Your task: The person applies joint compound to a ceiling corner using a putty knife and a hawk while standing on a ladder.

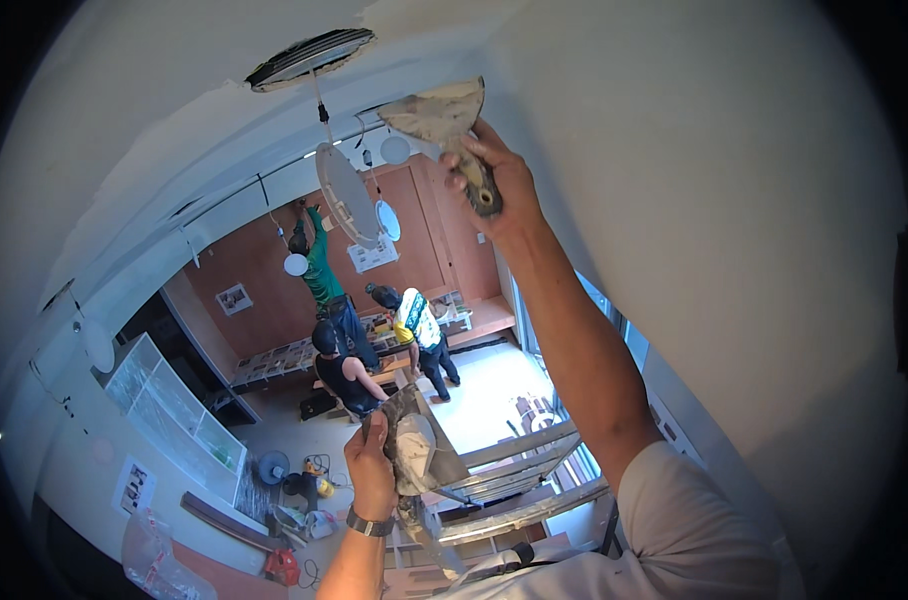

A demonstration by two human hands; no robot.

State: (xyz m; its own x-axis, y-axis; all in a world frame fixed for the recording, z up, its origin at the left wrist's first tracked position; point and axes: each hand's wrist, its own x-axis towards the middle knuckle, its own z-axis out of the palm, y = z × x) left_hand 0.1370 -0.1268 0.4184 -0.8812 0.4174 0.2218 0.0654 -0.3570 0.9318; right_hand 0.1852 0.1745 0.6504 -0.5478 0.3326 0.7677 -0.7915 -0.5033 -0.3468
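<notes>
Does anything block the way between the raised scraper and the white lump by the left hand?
Nothing visible does: the space between scraper and lump looks open. The big disc lamp hangs off to the left.

Below me I see the grey floor [271,434] carrying a dark round object [273,467], a yellow object [325,487] and a red one [283,567]; clutter [454,309] covers the far counter [492,316]

Count two bare hands [509,185], at 1 and 7 o'clock; one broad scraper [436,110] at 12; one grey board [446,452] and one white lump [412,447] near 6; one wristband [371,522] at 7; three co-workers [319,275] from 8 to 10; three wall sheets [234,299] from 8 to 10; at least five round lights [342,195] from 9 to 11
</notes>
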